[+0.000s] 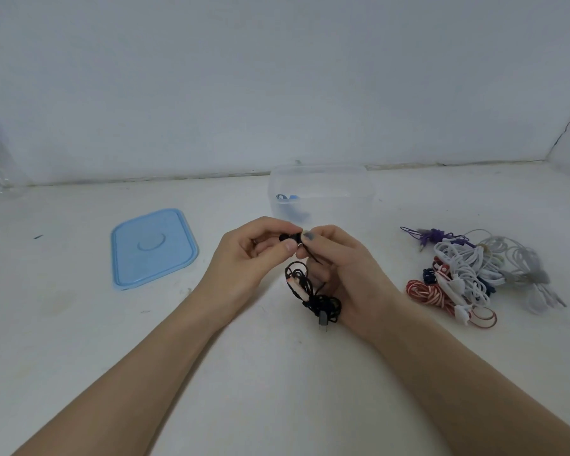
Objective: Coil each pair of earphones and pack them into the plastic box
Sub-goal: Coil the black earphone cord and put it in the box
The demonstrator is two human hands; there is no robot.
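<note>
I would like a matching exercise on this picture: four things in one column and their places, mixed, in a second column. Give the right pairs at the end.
Things:
1. lid
2. box
3. black earphones
4. earphone pile

Places:
A. held between both hands, cord hanging down
B. flat on the table, left of the hands
C. on the table, right of the hands
D. behind the hands, near the wall, open

Pairs: 1-B, 2-D, 3-A, 4-C

The left hand and right hand both pinch the earbud end of the black earphones.
</note>
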